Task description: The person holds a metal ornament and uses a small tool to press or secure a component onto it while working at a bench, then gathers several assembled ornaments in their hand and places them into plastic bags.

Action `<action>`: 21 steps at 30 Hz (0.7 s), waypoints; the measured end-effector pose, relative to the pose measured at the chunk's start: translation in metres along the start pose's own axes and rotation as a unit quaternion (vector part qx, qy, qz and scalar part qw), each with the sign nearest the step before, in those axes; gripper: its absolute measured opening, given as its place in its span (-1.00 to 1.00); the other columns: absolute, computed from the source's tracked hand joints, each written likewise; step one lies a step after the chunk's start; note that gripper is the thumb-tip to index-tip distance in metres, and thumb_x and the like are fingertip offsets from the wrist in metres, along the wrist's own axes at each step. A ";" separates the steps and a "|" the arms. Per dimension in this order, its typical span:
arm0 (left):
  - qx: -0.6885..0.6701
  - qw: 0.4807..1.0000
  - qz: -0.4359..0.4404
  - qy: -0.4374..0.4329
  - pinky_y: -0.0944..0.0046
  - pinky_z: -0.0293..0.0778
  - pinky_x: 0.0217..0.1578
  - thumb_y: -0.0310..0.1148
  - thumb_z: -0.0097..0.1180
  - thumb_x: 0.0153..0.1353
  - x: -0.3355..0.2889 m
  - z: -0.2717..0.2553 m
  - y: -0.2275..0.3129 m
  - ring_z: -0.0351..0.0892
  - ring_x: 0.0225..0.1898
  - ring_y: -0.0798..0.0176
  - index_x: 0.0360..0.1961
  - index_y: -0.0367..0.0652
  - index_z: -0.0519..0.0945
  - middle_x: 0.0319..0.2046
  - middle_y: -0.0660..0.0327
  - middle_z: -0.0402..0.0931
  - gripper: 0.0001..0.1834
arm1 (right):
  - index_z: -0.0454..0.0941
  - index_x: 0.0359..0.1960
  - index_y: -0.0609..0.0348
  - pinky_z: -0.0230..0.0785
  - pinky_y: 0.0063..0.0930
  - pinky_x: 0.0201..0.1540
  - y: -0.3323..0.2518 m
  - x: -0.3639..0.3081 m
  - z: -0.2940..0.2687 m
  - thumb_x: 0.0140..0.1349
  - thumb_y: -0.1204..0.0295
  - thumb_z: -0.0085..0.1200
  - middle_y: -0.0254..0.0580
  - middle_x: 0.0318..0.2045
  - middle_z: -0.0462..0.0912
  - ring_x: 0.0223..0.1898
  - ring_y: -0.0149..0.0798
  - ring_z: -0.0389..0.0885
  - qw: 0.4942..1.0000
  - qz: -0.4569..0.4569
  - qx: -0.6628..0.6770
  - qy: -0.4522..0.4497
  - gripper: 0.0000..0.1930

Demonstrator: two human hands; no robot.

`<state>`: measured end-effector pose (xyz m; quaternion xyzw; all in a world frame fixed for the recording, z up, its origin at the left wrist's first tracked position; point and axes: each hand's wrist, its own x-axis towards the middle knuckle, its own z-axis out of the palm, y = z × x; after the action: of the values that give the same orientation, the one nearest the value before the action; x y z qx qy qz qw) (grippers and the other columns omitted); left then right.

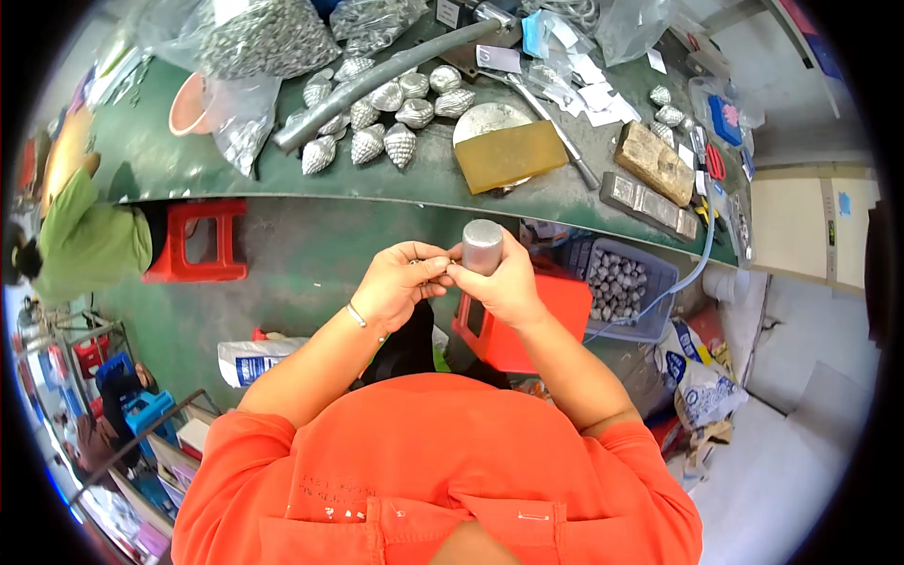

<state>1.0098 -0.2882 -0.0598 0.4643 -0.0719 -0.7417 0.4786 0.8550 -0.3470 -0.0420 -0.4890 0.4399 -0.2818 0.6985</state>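
Observation:
My right hand (509, 285) is wrapped round a short grey metal cylinder (482, 243), its round end facing up. Close beside it, my left hand (400, 280) is closed, thumb and fingers pinched together. The fingertips of both hands meet left of the cylinder, around something too small to make out. Both hands are in front of the green workbench's near edge (311, 200). On the bench beyond them, a yellowish block (511, 156) lies partly over a round metal disc (490, 119). Several silvery shell-shaped pieces (400, 144) are grouped to its left.
A long grey bar (386, 73) lies across the shell pieces. To the right are a worn block (656, 162), a metal bar (648, 204) and red-handled scissors (715, 162). Below stand a red stool (527, 330) and a crate (665, 275) of silvery pieces. A person in green (89, 231) is at left.

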 end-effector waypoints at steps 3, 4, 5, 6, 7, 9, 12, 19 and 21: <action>0.017 1.000 -0.021 0.004 0.44 0.48 -0.38 -0.48 0.11 0.10 0.019 -0.003 0.016 0.54 -0.41 0.34 -0.29 -0.32 0.48 -0.41 0.16 0.53 -0.83 | 0.37 -0.27 0.24 0.40 -0.54 -0.29 0.014 0.014 -0.002 -0.09 0.57 0.16 -0.26 -0.42 0.55 -0.37 -0.44 0.52 0.996 -0.025 -0.062 0.061 -0.69; 0.020 0.999 -0.024 0.008 0.43 0.48 -0.38 -0.48 0.11 0.09 0.023 -0.002 0.020 0.54 -0.42 0.34 -0.29 -0.33 0.47 -0.42 0.15 0.53 -0.82 | 0.36 -0.25 0.25 0.38 -0.56 -0.30 0.013 0.015 -0.004 -0.10 0.59 0.16 -0.28 -0.43 0.54 -0.39 -0.45 0.50 0.997 -0.005 -0.052 0.060 -0.67; 0.040 0.999 -0.034 -0.001 0.43 0.49 -0.38 -0.49 0.11 0.09 0.026 -0.001 0.025 0.54 -0.43 0.35 -0.30 -0.32 0.47 -0.43 0.15 0.53 -0.83 | 0.36 -0.24 0.26 0.38 -0.56 -0.30 0.015 0.014 -0.003 -0.11 0.59 0.16 -0.27 -0.43 0.54 -0.38 -0.45 0.50 0.997 0.014 -0.022 0.070 -0.66; 0.060 0.997 -0.037 -0.013 0.43 0.49 -0.39 -0.49 0.11 0.09 0.031 0.003 0.032 0.53 -0.45 0.35 -0.30 -0.32 0.48 -0.44 0.15 0.53 -0.84 | 0.35 -0.24 0.26 0.38 -0.56 -0.30 0.014 0.014 -0.003 -0.11 0.59 0.17 -0.27 -0.43 0.54 -0.38 -0.45 0.50 0.996 0.027 0.005 0.080 -0.65; 0.079 0.996 -0.039 -0.025 0.42 0.50 -0.39 -0.49 0.11 0.09 0.035 0.006 0.037 0.53 -0.47 0.36 -0.31 -0.31 0.48 -0.45 0.15 0.53 -0.85 | 0.35 -0.23 0.26 0.38 -0.56 -0.30 0.013 0.014 -0.004 -0.12 0.59 0.17 -0.27 -0.42 0.53 -0.38 -0.45 0.50 0.995 0.039 0.033 0.089 -0.64; 0.124 0.990 -0.048 -0.047 0.46 0.46 -0.45 -0.50 0.15 0.06 0.045 0.008 0.041 0.51 -0.51 0.39 -0.34 -0.31 0.48 -0.48 0.16 0.53 -0.85 | 0.34 -0.23 0.26 0.36 -0.58 -0.31 0.011 0.014 -0.001 -0.13 0.59 0.19 -0.28 -0.42 0.52 -0.39 -0.46 0.48 0.989 0.033 0.073 0.121 -0.62; 0.163 0.985 -0.015 -0.058 0.47 0.46 -0.46 -0.51 0.18 0.03 0.058 0.015 0.042 0.49 -0.52 0.40 -0.39 -0.33 0.51 -0.49 0.17 0.53 -0.86 | 0.36 -0.26 0.23 0.33 -0.60 -0.35 0.014 0.017 -0.008 -0.13 0.58 0.21 -0.29 -0.43 0.52 -0.42 -0.48 0.45 0.984 0.002 0.087 0.153 -0.64; 0.076 0.986 -0.082 -0.126 0.39 0.52 -0.27 -0.51 0.02 0.15 0.073 0.026 0.051 0.55 -0.34 0.32 -0.15 -0.40 0.46 -0.33 0.10 0.53 -0.75 | 0.35 -0.31 0.27 0.41 -0.52 -0.42 0.001 0.026 -0.027 -0.10 0.62 0.15 -0.20 -0.47 0.51 -0.47 -0.37 0.53 0.971 -0.001 0.155 0.185 -0.70; 0.077 0.986 -0.078 -0.129 0.35 0.52 -0.21 -0.52 -0.03 0.17 0.074 0.030 0.053 0.55 -0.29 0.29 -0.14 -0.40 0.46 -0.30 0.09 0.52 -0.76 | 0.35 -0.30 0.27 0.42 -0.52 -0.42 -0.003 0.026 -0.034 -0.08 0.62 0.15 -0.20 -0.46 0.50 -0.47 -0.37 0.53 0.964 0.009 0.202 0.174 -0.71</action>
<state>1.0132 -0.3840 -0.0596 0.4047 -0.1536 -0.8224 0.3690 0.8364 -0.3844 -0.0521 -0.2768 0.4928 -0.4389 0.6985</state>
